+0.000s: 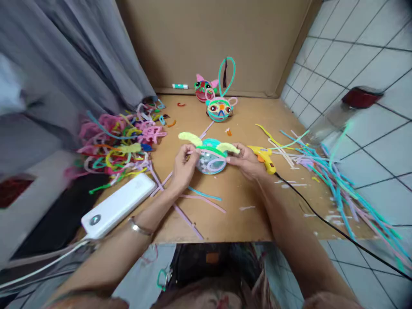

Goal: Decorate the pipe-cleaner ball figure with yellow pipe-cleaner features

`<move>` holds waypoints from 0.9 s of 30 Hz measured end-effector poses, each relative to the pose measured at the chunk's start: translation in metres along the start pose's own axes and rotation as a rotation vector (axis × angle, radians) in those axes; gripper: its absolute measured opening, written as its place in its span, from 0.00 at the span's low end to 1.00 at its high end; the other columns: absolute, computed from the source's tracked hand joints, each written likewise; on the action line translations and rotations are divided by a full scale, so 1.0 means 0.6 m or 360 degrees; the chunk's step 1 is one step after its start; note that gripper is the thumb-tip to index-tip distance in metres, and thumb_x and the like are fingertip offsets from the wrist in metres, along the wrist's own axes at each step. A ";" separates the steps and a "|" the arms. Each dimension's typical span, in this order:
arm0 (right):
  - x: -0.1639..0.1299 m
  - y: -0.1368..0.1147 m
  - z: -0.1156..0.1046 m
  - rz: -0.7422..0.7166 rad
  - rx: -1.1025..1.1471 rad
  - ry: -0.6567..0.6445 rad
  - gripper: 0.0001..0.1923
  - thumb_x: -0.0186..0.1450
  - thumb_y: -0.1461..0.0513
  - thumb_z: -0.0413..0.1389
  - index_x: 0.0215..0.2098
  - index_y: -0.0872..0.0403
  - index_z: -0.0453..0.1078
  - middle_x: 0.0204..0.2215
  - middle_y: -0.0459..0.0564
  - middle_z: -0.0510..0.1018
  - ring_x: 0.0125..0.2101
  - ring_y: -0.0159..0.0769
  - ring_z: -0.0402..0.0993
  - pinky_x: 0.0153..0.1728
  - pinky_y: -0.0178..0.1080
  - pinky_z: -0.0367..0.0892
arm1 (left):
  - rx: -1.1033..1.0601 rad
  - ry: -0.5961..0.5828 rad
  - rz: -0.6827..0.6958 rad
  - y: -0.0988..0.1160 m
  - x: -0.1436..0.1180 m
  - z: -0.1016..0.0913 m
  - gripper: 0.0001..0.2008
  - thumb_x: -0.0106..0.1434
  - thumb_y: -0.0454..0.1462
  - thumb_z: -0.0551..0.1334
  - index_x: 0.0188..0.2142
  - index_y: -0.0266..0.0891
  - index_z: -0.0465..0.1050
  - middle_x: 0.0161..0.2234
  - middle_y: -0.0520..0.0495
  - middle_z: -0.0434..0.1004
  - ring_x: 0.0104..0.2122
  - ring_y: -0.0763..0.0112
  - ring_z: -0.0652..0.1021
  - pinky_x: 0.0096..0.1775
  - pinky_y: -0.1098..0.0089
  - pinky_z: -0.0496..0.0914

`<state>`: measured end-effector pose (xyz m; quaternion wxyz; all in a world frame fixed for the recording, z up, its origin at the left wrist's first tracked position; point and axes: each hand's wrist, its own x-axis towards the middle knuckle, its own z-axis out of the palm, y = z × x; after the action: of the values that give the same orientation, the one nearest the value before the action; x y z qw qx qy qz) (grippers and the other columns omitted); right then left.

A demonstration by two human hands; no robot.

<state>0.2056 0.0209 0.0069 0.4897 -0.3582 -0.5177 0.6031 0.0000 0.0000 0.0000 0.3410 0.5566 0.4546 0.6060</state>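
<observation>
We work on a cardboard board (244, 223) with cardboard walls behind, laid on a tiled floor. To our left a big tangle of pipe cleaners (119, 143) spreads toward a grey cloth; to our right loose pipe cleaner stems (337, 189) fan off the board's edge. A white power bank (119, 205) lies near our left forearm.

At the board's middle sits the clear ball figure (210, 156), with teal top and yellow-green ears. Our left hand (183, 165) pinches a pale pink strand (212, 155) against its left side, and our right hand (246, 161) closes on its right side, so both hands clamp the figure between them. We judge the strand needs steady tension and the ball held against the board so that it does not roll.

Just beside our right hand lies a yellow glue gun (264, 158), its black cord (322, 219) trailing back to our right; that cord and the nozzle look the likeliest things to catch. Two finished figures (214, 101) stand near the back wall, well apart, and loose pink stems (189, 214) lie under our wrists.
</observation>
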 end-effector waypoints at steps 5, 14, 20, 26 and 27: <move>-0.003 -0.001 -0.001 -0.0002 -0.0055 0.0017 0.23 0.43 0.59 0.72 0.32 0.50 0.66 0.31 0.40 0.76 0.35 0.32 0.73 0.41 0.36 0.66 | 0.0067 0.0035 0.0018 0.003 -0.001 -0.001 0.11 0.62 0.42 0.61 0.29 0.39 0.63 0.27 0.53 0.62 0.29 0.74 0.65 0.33 0.73 0.61; -0.004 -0.001 0.000 -0.0017 -0.0031 -0.0032 0.23 0.46 0.56 0.70 0.36 0.49 0.68 0.36 0.45 0.80 0.42 0.38 0.76 0.50 0.43 0.67 | 0.0036 0.0097 -0.0061 0.007 -0.001 0.009 0.10 0.61 0.40 0.62 0.28 0.39 0.63 0.28 0.53 0.63 0.28 0.74 0.66 0.31 0.74 0.62; -0.003 0.003 -0.004 -0.0005 0.0020 -0.0045 0.22 0.47 0.54 0.70 0.37 0.49 0.69 0.39 0.46 0.80 0.44 0.38 0.76 0.54 0.45 0.66 | 0.0033 0.0092 -0.0080 0.014 -0.003 0.010 0.10 0.61 0.40 0.61 0.28 0.39 0.63 0.27 0.53 0.62 0.27 0.74 0.65 0.30 0.73 0.62; -0.003 0.003 -0.003 -0.0003 0.0033 -0.0033 0.23 0.46 0.54 0.71 0.37 0.48 0.70 0.38 0.46 0.81 0.44 0.38 0.76 0.54 0.44 0.66 | 0.0027 0.0070 -0.0066 0.014 -0.004 0.010 0.10 0.61 0.40 0.61 0.28 0.39 0.63 0.27 0.53 0.61 0.27 0.74 0.65 0.30 0.72 0.61; -0.003 0.003 -0.002 -0.0013 0.0018 -0.0025 0.23 0.46 0.54 0.71 0.36 0.48 0.70 0.38 0.46 0.81 0.44 0.38 0.76 0.54 0.44 0.66 | 0.0032 0.0073 -0.0063 0.013 -0.003 0.009 0.10 0.61 0.40 0.61 0.28 0.40 0.63 0.26 0.53 0.61 0.27 0.74 0.65 0.30 0.73 0.61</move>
<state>0.2067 0.0194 0.0045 0.4902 -0.3487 -0.5196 0.6067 0.0066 -0.0036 0.0061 0.3368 0.5368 0.4793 0.6072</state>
